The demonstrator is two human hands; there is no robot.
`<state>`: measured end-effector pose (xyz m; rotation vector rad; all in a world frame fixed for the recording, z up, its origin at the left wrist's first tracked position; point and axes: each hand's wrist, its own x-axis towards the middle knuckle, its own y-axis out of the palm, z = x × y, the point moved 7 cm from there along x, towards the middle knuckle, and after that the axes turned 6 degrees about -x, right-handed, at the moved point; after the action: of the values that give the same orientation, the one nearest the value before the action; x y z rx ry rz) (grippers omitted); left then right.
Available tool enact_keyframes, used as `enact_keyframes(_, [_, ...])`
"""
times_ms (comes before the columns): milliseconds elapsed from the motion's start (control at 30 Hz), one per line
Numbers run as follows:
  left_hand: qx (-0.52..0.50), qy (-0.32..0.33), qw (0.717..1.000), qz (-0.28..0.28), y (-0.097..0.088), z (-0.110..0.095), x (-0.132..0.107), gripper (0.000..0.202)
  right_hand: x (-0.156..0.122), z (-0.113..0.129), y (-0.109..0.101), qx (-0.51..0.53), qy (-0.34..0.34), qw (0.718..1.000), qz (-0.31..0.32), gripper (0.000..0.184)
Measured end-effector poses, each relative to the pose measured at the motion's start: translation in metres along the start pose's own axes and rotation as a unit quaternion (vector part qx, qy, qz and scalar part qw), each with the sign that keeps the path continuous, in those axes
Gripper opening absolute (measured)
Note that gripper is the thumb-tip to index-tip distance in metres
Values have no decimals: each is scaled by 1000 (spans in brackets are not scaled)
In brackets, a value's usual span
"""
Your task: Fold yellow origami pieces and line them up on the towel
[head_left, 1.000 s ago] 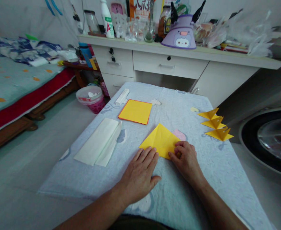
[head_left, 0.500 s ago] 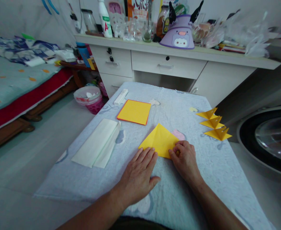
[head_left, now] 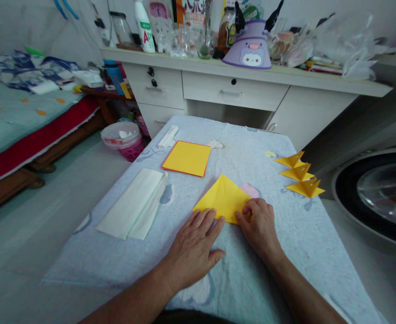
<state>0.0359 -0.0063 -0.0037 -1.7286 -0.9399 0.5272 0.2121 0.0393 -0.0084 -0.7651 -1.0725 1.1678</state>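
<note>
A sheet of yellow origami paper (head_left: 222, 196), folded into a triangle with its peak pointing away from me, lies on the cloth-covered table (head_left: 251, 279). My left hand (head_left: 198, 243) rests flat with fingers stretched over the near left edge of the paper. At the right corner, my right hand (head_left: 258, 222) pinches the paper between thumb and bent fingers. Beyond the left hand is a square stack of yellow paper (head_left: 187, 157) with orange-red showing at its edges. Folded yellow paper pieces (head_left: 304, 186) stand in a row at the table's right side.
A folded white cloth or tissue (head_left: 133, 204) lies on the left of the table, with a small white box (head_left: 168, 137) farther back. A pink lined bin (head_left: 123, 137) stands on the floor at left. A white desk (head_left: 234, 90) borders the far side; a washing machine door (head_left: 383, 193) is at right.
My left fingers have spread slightly along the paper's near edge. The right hand keeps its pinch at the corner. The whole view has shifted a little.
</note>
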Motion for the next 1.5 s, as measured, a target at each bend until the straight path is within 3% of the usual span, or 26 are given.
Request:
enact_keyframes(600, [11,35,999,-18,-1,-3,5,65,-1,2,-3,-30,-7,999,-17,11])
enact_keyframes(767, [5,48,999,-22,2,-4,5,66,0,14,-7,-29,-55,998,-17,10])
enact_keyframes(1000, [-3,43,999,-22,3,-4,5,63,-1,35,5,11,-201,976,79,22])
enact_keyframes(1233, [-8,46,999,-14,3,1,2,67,-14,51,-4,-120,-237,956,127,22])
enact_keyframes(1500, [52,2,998,-32,-10,22,-12,64,-38,71,-8,-211,-264,933,122,47])
